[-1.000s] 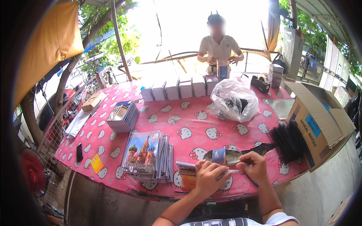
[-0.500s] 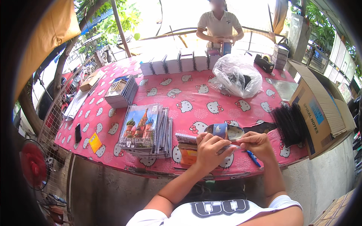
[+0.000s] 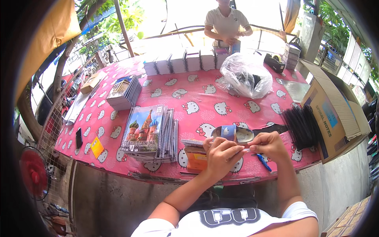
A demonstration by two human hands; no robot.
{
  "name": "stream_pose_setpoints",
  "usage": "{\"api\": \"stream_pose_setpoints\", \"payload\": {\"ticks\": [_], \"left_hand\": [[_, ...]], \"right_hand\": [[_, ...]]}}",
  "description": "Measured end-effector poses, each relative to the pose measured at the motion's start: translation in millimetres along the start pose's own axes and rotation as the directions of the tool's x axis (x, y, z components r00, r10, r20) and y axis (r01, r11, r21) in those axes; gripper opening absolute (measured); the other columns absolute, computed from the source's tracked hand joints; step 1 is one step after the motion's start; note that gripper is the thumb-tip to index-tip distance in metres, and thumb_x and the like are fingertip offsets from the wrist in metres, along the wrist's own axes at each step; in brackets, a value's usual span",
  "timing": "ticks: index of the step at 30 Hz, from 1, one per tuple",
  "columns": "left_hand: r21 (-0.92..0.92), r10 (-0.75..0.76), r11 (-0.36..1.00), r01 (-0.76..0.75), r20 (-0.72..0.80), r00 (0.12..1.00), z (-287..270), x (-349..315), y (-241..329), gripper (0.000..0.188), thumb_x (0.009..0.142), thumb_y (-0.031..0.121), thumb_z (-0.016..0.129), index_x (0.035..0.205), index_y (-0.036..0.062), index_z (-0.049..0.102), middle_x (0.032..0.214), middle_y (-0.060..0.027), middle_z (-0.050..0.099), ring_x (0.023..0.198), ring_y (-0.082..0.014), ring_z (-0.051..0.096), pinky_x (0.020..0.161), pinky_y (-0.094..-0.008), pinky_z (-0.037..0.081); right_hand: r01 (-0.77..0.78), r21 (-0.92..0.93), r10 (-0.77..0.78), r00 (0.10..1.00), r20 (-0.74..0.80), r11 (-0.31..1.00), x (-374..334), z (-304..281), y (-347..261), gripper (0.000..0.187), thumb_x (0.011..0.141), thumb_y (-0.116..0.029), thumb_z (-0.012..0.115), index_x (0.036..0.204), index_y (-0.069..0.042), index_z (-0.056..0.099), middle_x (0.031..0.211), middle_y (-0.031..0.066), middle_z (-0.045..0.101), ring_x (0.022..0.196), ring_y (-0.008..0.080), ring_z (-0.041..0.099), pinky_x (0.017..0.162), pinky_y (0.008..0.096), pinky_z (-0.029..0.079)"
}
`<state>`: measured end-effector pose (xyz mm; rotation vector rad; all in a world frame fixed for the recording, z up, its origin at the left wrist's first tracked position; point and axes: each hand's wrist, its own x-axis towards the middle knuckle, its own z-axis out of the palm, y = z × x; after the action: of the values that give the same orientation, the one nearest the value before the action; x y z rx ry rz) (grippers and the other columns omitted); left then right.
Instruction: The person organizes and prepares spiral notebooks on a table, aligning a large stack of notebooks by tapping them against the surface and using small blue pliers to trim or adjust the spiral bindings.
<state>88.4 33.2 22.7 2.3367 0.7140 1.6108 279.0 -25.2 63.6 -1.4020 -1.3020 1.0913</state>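
My left hand and my right hand meet at the table's near edge. Both have bent, closed fingers, pinching at one spot; a thin pale edge shows between the fingertips, too small to name. Just beyond them lies an oval, slipper-like thing with a blue band and a pale inside. Left of my left hand, partly behind it, sits a low stack of notebooks with orange showing. A blue pen lies below my right hand. Further left are stacked spiral notebooks with a domed cathedral on the cover.
Black spiral bindings lean by a cardboard box at the right. A clear plastic bag, a tape dispenser and upright notebooks stand further back. A phone and yellow card lie left. Another person stands opposite.
My hands stay pinched together at nearly the same spot; my right fingers have shifted slightly. The whole view has moved a little. The person opposite has moved their hands slightly.
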Motion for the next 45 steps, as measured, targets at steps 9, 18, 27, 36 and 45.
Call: {"api": "stream_pose_setpoints", "payload": {"ticks": [9, 18, 27, 36, 45], "left_hand": [[-0.015, -0.063, 0.998, 0.063, 0.050, 0.997, -1, -1, -1, 0.014, 0.071, 0.031, 0.076, 0.076, 0.0187, 0.071, 0.074, 0.0064, 0.064, 0.074, -0.0110, 0.053, 0.086, -0.0372, 0.028], [-0.012, -0.106, 0.994, 0.107, 0.073, 0.992, 6, 10, -12, 0.019, 0.067, 0.029, 0.079, 0.076, 0.0148, 0.073, 0.075, 0.0023, 0.067, 0.072, -0.0150, 0.057, 0.086, -0.0327, 0.029], [0.017, -0.095, 0.995, 0.093, 0.126, 0.987, 3, 8, -9, 0.017, 0.069, 0.027, 0.078, 0.081, 0.0164, 0.073, 0.077, 0.0031, 0.065, 0.075, -0.0146, 0.054, 0.083, -0.0337, 0.030], [0.080, 0.198, 0.975, -0.205, 0.096, 0.976, -10, -36, -9, 0.017, 0.071, 0.022, 0.075, 0.088, 0.0198, 0.072, 0.088, 0.0057, 0.066, 0.089, -0.0143, 0.058, 0.096, -0.0361, 0.023], [0.013, 0.123, 0.992, -0.125, 0.079, 0.989, -10, -24, -5, 0.018, 0.067, 0.020, 0.078, 0.083, 0.0153, 0.071, 0.084, 0.0036, 0.067, 0.081, -0.0142, 0.059, 0.093, -0.0345, 0.027]], "right_hand": [[0.075, -0.022, -0.074, 0.995, 0.060, 0.997, 1, -1, -1, 0.014, 0.075, 0.000, 0.074, 0.087, 0.004, 0.070, 0.078, 0.0051, 0.068, 0.072, 0.0069, 0.060, 0.063, 0.0211, 0.048], [0.126, -0.082, -0.125, 0.992, 0.023, 0.989, 14, -6, 10, 0.013, 0.084, -0.007, 0.068, 0.093, 0.002, 0.069, 0.068, -0.0037, 0.060, 0.059, 0.0006, 0.049, 0.050, 0.0168, 0.039], [0.065, 0.052, -0.067, 0.997, 0.035, 0.997, 12, -14, 2, 0.018, 0.078, 0.002, 0.070, 0.096, 0.004, 0.068, 0.088, 0.0054, 0.067, 0.080, 0.0075, 0.061, 0.072, 0.0212, 0.051], [0.286, -0.297, -0.213, 0.943, 0.254, 0.911, -4, -2, -6, 0.024, 0.065, 0.006, 0.075, 0.086, -0.005, 0.074, 0.076, 0.0052, 0.064, 0.070, 0.0114, 0.060, 0.062, 0.0255, 0.047], [0.398, -0.395, -0.307, 0.911, 0.276, 0.828, -12, -1, -11, 0.018, 0.067, 0.002, 0.074, 0.085, -0.003, 0.072, 0.077, 0.0060, 0.065, 0.070, 0.0154, 0.064, 0.062, 0.0261, 0.049]]}}
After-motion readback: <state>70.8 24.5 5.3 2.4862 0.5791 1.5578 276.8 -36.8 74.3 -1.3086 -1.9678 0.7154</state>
